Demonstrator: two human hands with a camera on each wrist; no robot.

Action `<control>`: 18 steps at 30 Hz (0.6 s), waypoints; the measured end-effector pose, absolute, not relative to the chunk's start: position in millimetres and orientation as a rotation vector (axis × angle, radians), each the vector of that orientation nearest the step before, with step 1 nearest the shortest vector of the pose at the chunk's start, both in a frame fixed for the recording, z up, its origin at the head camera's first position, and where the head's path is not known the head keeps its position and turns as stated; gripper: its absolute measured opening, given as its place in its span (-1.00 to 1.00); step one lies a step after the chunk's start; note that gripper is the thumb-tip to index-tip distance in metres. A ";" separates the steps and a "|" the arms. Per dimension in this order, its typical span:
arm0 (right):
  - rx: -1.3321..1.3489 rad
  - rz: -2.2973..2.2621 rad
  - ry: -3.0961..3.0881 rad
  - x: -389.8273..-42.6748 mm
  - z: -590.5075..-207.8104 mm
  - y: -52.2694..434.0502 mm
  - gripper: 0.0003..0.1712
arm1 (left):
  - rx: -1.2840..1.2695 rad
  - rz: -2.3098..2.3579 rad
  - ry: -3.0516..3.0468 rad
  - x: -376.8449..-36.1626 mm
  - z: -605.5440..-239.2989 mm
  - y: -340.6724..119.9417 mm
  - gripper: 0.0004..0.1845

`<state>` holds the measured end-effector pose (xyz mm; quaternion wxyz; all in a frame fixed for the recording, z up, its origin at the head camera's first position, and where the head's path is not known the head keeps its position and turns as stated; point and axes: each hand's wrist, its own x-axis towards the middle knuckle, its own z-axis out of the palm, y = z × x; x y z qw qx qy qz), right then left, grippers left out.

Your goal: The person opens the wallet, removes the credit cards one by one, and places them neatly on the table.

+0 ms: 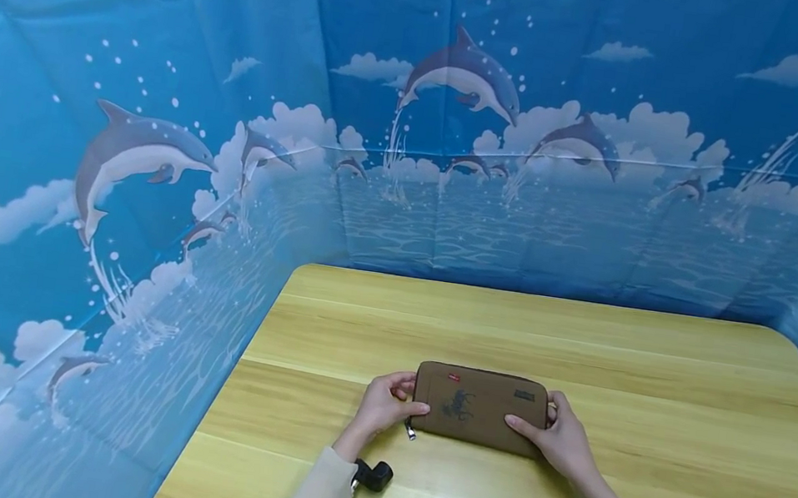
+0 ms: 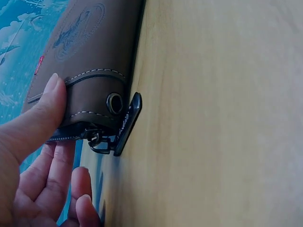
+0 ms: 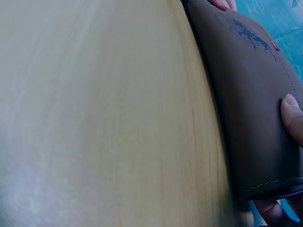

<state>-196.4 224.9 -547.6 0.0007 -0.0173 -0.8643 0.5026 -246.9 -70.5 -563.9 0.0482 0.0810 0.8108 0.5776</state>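
Note:
A brown zip wallet (image 1: 477, 428) with a dark printed animal figure and a small red tag is held between both hands over the table. My left hand (image 1: 384, 405) grips its left end, thumb on the front face and fingers behind. In the left wrist view, a black zipper pull (image 2: 128, 124) hangs at that end of the wallet (image 2: 97, 47), beside a metal eyelet (image 2: 114, 103). My right hand (image 1: 566, 439) pinches the right end, its thumb (image 3: 292, 118) lying on the front in the right wrist view.
The wooden table (image 1: 359, 319) spreads around the wallet. Blue sheets printed with dolphins and clouds (image 1: 567, 237) stand behind the table and along its left side. Black wrist cameras (image 1: 375, 476) sit below each hand at the sleeves.

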 end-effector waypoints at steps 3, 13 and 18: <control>-0.042 1.582 -2.701 -196.8 -548.1 224.9 -0.26 | 0.238 1.754 2.476 -246.4 -562.1 -70.3 -0.49; -0.028 1.572 -2.677 -200.2 -549.3 226.1 -0.25 | 0.251 1.765 2.490 -247.5 -560.8 -69.2 -0.53; -0.019 1.631 -2.673 -201.0 -549.6 226.4 -0.27 | 0.292 1.668 2.541 -246.3 -561.4 -74.3 -0.51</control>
